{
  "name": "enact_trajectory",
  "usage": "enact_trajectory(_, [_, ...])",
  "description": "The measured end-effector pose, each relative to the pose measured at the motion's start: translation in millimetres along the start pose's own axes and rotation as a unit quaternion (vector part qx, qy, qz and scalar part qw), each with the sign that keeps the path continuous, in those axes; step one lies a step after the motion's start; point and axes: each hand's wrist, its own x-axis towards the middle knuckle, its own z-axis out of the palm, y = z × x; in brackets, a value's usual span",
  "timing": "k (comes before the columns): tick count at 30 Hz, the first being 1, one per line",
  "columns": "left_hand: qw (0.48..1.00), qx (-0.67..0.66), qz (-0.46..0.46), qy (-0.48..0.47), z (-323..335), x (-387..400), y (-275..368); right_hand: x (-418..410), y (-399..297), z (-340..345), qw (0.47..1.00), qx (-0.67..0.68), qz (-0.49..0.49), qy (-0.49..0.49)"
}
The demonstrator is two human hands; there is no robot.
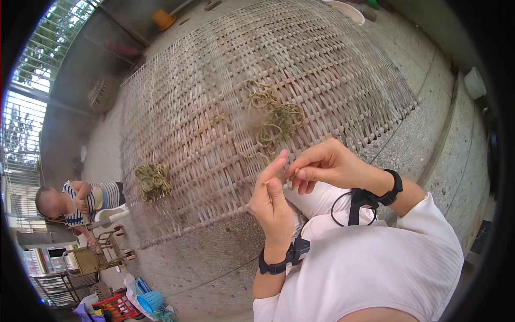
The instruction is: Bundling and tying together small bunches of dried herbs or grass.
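My right hand (328, 165) pinches a thin tan strand (296, 173) between thumb and fingertips. In my left hand (273, 203) the thumb presses against the fingers, where a small tan end of strand (264, 183) shows; the index finger points outward. The strand's run between the hands is mostly hidden. Both hands are close together above the near edge of a large woven mat of flat strips (201, 141). Just beyond them, a loose tangle of greenish-yellow plant strands (281, 114) lies on the mat. A tidier bundle of similar strands (153, 181) rests near its left end.
A person in a striped top (94, 197) is at the left, near a small wheeled cart (98, 253). At lower left are a blue plastic basket (151, 301) and a red crate (118, 306). An orange bucket (163, 20), woven basket (102, 94) and white bucket (474, 83) stand around the mat.
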Motion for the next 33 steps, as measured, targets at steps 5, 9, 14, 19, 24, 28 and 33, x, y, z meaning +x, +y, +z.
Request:
enact_trajectory(5, [0.994, 0.026, -0.095, -0.04, 10, -16, -5, -8, 6, 4, 0.896, -0.355, -0.248, 0.095])
enact_trajectory(9, [0.992, 0.017, -0.104, -0.067, 10, -12, 12, -6, 20, 11, 0.798, -0.421, -0.383, 0.198])
enact_trajectory(14, [0.974, 0.017, -0.167, -0.15, 2, -23, 0, -14, 18, 12, 0.78, -0.463, -0.363, 0.216])
enact_trajectory(19, [0.979, -0.015, -0.157, -0.132, -7, -39, -5, -4, 15, -20, 0.858, -0.411, -0.301, 0.064])
enact_trajectory(24, [0.987, -0.097, -0.126, -0.031, -38, -49, -3, 44, 38, -62, 0.796, -0.524, -0.24, 0.189])
enact_trajectory(28, [0.984, -0.138, -0.099, 0.053, -46, -49, 5, 77, 51, -50, 0.717, -0.614, -0.293, 0.152])
enact_trajectory(33, [0.951, -0.208, -0.208, 0.095, -33, -51, -3, 89, 42, -53, 0.65, -0.596, -0.415, 0.222])
